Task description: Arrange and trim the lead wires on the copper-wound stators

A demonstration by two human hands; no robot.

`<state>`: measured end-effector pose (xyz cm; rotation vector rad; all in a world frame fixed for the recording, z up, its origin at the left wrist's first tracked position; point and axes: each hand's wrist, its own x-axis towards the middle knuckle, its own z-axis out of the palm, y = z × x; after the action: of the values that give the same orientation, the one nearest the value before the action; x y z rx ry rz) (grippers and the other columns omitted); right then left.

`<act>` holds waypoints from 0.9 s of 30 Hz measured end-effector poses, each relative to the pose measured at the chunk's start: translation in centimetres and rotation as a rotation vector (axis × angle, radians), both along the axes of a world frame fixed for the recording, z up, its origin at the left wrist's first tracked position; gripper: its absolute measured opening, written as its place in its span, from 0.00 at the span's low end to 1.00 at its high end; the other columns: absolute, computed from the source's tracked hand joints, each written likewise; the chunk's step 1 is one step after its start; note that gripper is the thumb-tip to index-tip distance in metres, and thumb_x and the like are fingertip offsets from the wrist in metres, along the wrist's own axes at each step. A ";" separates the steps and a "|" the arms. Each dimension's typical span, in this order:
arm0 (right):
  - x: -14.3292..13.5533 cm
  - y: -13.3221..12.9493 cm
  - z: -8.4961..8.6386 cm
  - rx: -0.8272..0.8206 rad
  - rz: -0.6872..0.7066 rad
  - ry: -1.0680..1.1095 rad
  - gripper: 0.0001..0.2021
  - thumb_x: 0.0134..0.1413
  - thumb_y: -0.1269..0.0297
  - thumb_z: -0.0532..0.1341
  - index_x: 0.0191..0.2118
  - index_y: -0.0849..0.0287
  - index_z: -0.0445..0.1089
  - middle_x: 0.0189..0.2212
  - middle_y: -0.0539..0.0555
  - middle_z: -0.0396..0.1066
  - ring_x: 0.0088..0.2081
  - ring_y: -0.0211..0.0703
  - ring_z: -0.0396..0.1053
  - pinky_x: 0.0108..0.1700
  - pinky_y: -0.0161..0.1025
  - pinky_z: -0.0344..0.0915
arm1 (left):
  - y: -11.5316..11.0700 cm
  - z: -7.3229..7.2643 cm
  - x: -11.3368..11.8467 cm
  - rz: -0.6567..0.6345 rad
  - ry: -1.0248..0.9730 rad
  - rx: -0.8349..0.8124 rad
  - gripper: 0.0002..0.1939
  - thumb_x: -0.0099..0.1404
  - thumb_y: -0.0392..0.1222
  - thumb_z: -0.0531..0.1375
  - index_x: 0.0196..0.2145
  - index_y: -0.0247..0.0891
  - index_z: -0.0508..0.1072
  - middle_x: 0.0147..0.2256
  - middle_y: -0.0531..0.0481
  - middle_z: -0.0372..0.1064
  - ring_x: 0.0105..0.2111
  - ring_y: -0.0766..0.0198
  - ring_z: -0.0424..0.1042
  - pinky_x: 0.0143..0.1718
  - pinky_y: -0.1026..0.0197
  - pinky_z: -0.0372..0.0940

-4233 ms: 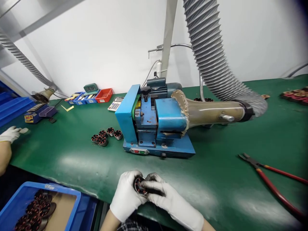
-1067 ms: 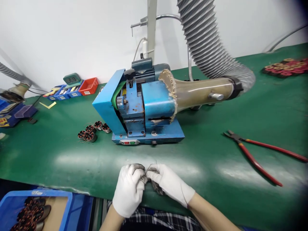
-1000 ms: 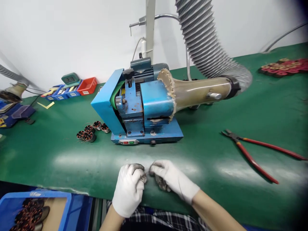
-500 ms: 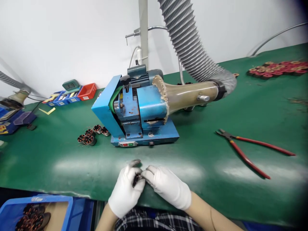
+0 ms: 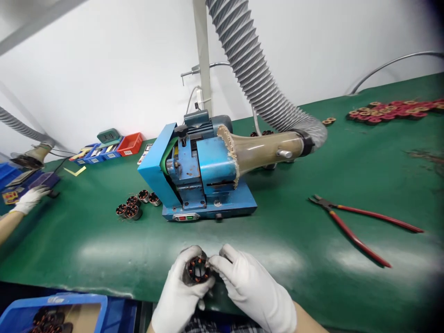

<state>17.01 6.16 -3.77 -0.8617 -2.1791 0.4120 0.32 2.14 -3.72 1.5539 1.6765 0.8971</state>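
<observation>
both of my gloved hands are closed around one small wound stator [image 5: 196, 270] at the near edge of the green surface [image 5: 104, 240]. left hand [image 5: 180, 296] cups it from below and behind, fingers curled on its metal shell, so the copper coils face up toward me. right hand [image 5: 255, 291] presses in from the other side, fingertips touching the stator's rim; whether they pinch a wire there i cannot tell, since the glove hides that spot. the grip on the part is firm on both sides, and the part sits above the surface edge, held rather than resting, as far as the view allows.

beyond my hands stands a blue machine [image 5: 197, 171] with a clear nozzle joined to a grey ribbed hose [image 5: 249, 69]. just to its left lie four more stators [image 5: 137, 206] in a tight cluster. red-handled pliers [image 5: 357, 222] lie well apart on my right. a blue bin [image 5: 107, 312] holding further wound parts sits below the surface edge at my left. a co-worker's gloved hand [image 5: 31, 199] rests at the far left. small coloured trays [image 5: 107, 148] line the wall.
</observation>
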 end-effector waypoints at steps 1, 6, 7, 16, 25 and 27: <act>0.1 0.0 0.5 -0.108 0.022 0.073 0.13 0.55 0.74 0.47 0.32 0.62 0.68 0.26 0.55 0.60 0.25 0.38 0.58 0.28 0.34 0.56 | -0.2 0.6 0.2 0.000 -0.029 0.048 0.19 0.52 0.40 0.60 0.43 0.36 0.65 0.43 0.44 0.66 0.28 0.68 0.70 0.26 0.64 0.69; 0.3 0.6 2.8 -0.874 0.194 0.360 0.09 0.51 0.64 0.55 0.25 0.63 0.64 0.23 0.51 0.60 0.26 0.36 0.60 0.30 0.33 0.57 | -0.9 2.3 -0.3 -0.071 0.080 0.330 0.18 0.51 0.41 0.62 0.41 0.39 0.67 0.44 0.44 0.62 0.47 0.59 0.65 0.46 0.58 0.66; 0.4 0.7 3.2 -1.030 0.238 0.410 0.10 0.50 0.62 0.55 0.25 0.63 0.62 0.21 0.50 0.58 0.23 0.34 0.57 0.26 0.32 0.55 | -1.0 2.3 -0.5 -0.105 0.146 0.353 0.23 0.49 0.41 0.64 0.44 0.41 0.65 0.46 0.44 0.61 0.49 0.58 0.62 0.48 0.56 0.64; 0.0 -0.5 2.8 -0.454 -0.045 0.195 0.11 0.54 0.69 0.50 0.31 0.61 0.69 0.32 0.57 0.66 0.37 0.42 0.64 0.43 0.38 0.59 | -1.3 3.9 -0.4 -0.328 -0.053 0.135 0.09 0.53 0.32 0.59 0.34 0.40 0.70 0.40 0.49 0.64 0.42 0.66 0.66 0.44 0.65 0.66; 0.2 -0.3 3.7 -0.793 -0.012 0.371 0.07 0.51 0.67 0.55 0.28 0.60 0.69 0.27 0.51 0.66 0.31 0.37 0.64 0.36 0.35 0.59 | -0.7 2.1 0.0 -0.093 0.336 0.397 0.29 0.45 0.38 0.65 0.47 0.42 0.64 0.48 0.45 0.58 0.48 0.58 0.64 0.46 0.58 0.66; 0.0 -0.4 3.4 -0.762 -0.026 0.424 0.07 0.51 0.66 0.55 0.31 0.60 0.70 0.29 0.52 0.67 0.34 0.39 0.64 0.39 0.36 0.59 | -0.6 2.0 0.3 -0.069 0.172 0.350 0.26 0.48 0.35 0.62 0.47 0.39 0.63 0.45 0.45 0.63 0.45 0.60 0.67 0.45 0.59 0.67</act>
<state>16.97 5.76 -0.36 -1.0674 -1.6028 1.3315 0.61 1.57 -1.72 1.9586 1.6329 1.0902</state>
